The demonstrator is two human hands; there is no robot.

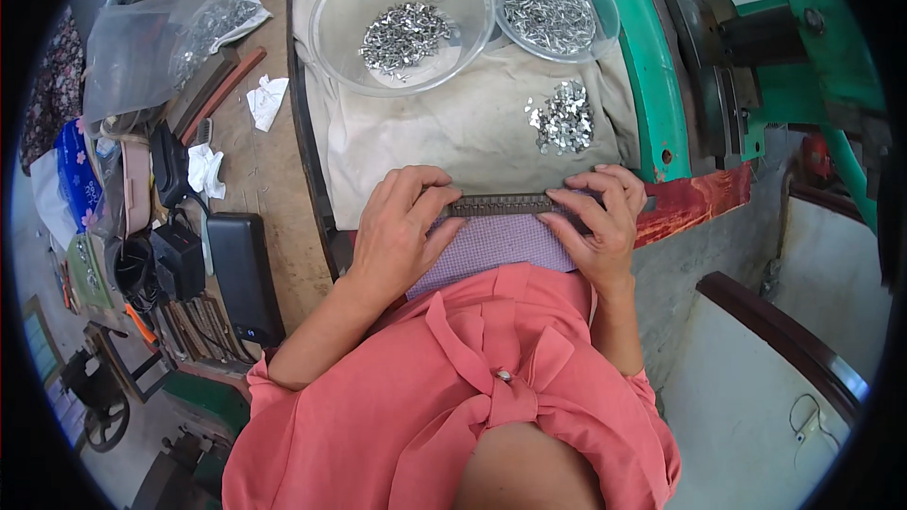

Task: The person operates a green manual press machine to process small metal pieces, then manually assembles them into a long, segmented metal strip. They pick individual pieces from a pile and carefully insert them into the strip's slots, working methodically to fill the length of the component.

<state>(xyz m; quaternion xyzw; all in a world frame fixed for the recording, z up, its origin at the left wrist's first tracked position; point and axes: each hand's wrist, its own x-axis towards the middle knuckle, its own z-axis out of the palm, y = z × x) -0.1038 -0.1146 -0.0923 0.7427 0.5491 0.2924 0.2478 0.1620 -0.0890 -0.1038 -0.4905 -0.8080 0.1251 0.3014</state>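
Observation:
A dark slotted metal bar (501, 204) lies crosswise in front of me, at the near edge of the cloth-covered work surface (406, 137). My left hand (404, 222) pinches its left end between thumb and fingers. At the other end, my right hand (599, 217) grips the bar the same way. Small pieces may sit in the slots, but they are too small to make out. Beyond my right hand lies a loose pile of small shiny metal pieces (565, 119). Purple checked fabric (487, 250) shows below the bar.
A large clear bowl (326, 24) and a smaller clear bowl (612, 14), both with small metal parts, stand at the back. A green machine (652, 123) rises at the right. On the wooden bench (269, 146) at left are a black power bank (244, 274), crumpled tissues and plastic bags.

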